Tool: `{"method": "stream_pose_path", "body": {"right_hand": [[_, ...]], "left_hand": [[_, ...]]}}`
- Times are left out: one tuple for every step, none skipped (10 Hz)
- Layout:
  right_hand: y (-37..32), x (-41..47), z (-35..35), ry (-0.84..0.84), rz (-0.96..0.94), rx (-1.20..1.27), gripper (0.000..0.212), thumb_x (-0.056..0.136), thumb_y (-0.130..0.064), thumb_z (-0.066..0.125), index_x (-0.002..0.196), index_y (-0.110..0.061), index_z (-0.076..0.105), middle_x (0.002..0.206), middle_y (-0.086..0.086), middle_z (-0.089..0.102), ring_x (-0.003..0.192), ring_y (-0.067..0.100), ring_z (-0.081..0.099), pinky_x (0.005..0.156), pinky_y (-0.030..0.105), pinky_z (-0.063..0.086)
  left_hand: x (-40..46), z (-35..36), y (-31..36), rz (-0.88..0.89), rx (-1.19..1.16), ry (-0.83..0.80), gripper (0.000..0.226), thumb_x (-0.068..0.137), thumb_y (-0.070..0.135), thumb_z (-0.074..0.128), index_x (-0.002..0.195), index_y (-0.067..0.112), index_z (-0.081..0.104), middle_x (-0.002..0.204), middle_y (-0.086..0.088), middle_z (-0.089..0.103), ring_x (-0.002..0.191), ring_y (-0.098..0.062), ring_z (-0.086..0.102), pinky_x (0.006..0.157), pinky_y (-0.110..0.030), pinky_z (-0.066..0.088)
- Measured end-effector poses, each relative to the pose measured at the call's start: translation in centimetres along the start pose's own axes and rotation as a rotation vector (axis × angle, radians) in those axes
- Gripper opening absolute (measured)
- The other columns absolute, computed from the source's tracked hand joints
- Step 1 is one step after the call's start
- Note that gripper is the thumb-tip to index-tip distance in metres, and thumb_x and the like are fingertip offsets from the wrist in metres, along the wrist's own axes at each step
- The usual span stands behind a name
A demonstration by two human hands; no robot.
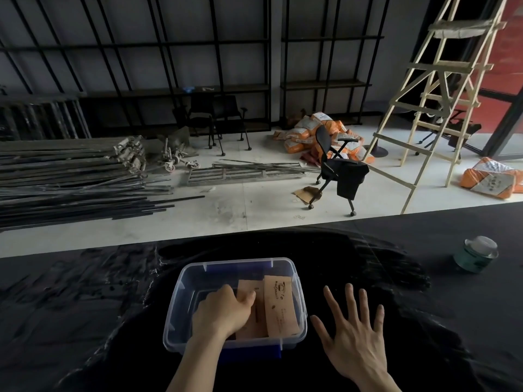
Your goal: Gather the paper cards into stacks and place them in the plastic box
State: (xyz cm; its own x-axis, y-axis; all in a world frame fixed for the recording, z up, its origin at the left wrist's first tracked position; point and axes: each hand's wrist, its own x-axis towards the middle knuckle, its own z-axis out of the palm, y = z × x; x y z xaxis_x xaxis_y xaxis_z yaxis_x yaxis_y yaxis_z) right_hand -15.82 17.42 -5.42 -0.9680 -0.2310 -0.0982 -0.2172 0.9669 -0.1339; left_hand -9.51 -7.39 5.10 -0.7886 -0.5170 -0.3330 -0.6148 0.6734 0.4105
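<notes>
left hand (223,314) on cards (278,304) (in box (175,301))

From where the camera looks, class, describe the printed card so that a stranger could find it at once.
On the black table stands a clear plastic box. Inside it, brown cards lie on the right side, next to the left hand. The printed card is the rightmost one, uncovered, with a small dark drawing and lettering on its face.

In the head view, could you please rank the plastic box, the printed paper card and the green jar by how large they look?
1. plastic box
2. printed paper card
3. green jar; it sits farther away, so this rank is unsure.
</notes>
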Motion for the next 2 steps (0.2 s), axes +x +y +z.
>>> {"method": "stream_pose_path", "body": {"right_hand": [[-0.2,0.8,-2.1,-0.105,0.029,0.048,0.078,0.089,-0.081,0.006,0.159,-0.047,0.001,0.172,0.006,-0.003,0.157,0.032,-0.008,0.124,0.062,0.002],[-1.1,2.2,-6.3,-0.077,0.076,0.046,0.079,0.092,-0.079,0.017,0.159,-0.038,0.021,0.171,0.008,0.016,0.156,0.032,0.012,0.124,0.055,0.014]], "left_hand": [[-0.9,-2.6,-1.0,0.075,0.075,0.286,0.063,0.090,0.069,0.043,0.137,0.028,0.053,0.119,0.003,0.073,0.110,-0.020,0.069,0.088,-0.035,0.053],[-1.1,-6.2,-2.1,0.192,0.152,0.474,0.065,0.088,0.071,0.045,0.136,0.028,0.055,0.126,0.004,0.068,0.118,-0.021,0.063,0.096,-0.038,0.053]]}}
